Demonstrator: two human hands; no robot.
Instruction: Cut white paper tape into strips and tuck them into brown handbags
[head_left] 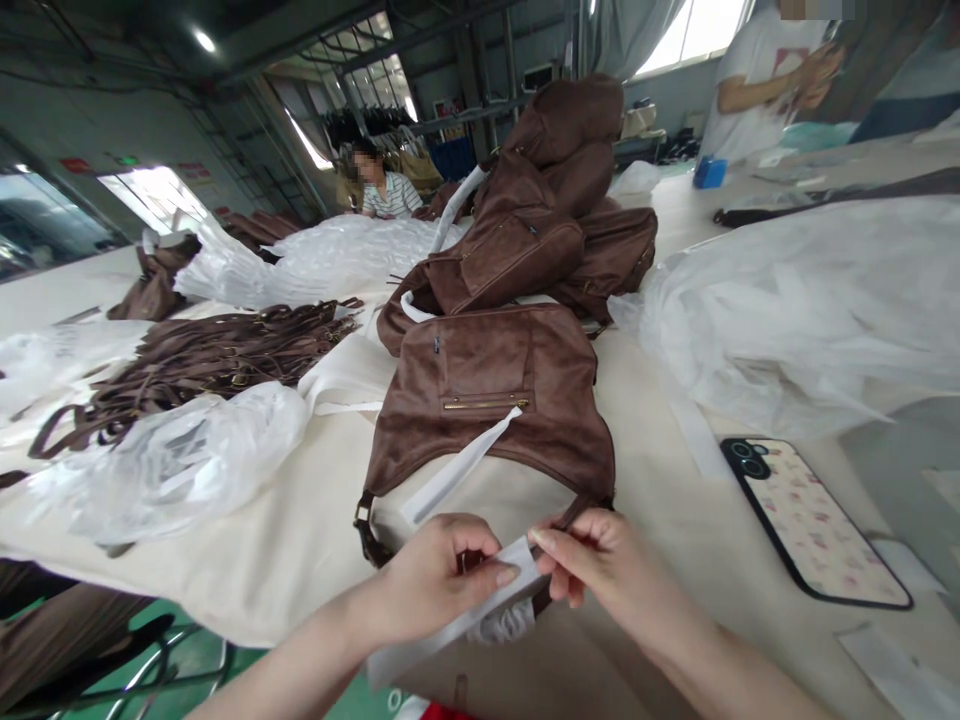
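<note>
A brown leather-like handbag (487,360) lies on the cloth-covered table in front of me, its strap end toward me. From its brass zipper (487,404) hangs a strip of white paper (461,467). My left hand (442,575) pinches a second white tissue strip (450,635) between thumb and finger. Close beside it, my right hand (585,550) grips the brown bag strap (574,512) where the strip's upper end meets it. Crumpled white wrapping (504,624) shows on the strap just below both hands.
Brown bags (555,190) are piled behind this one. Loose straps (217,350) and plastic bags (180,460) lie to the left. On the right are a patterned phone (817,520) and a heap of clear plastic (810,300). Two people are farther back.
</note>
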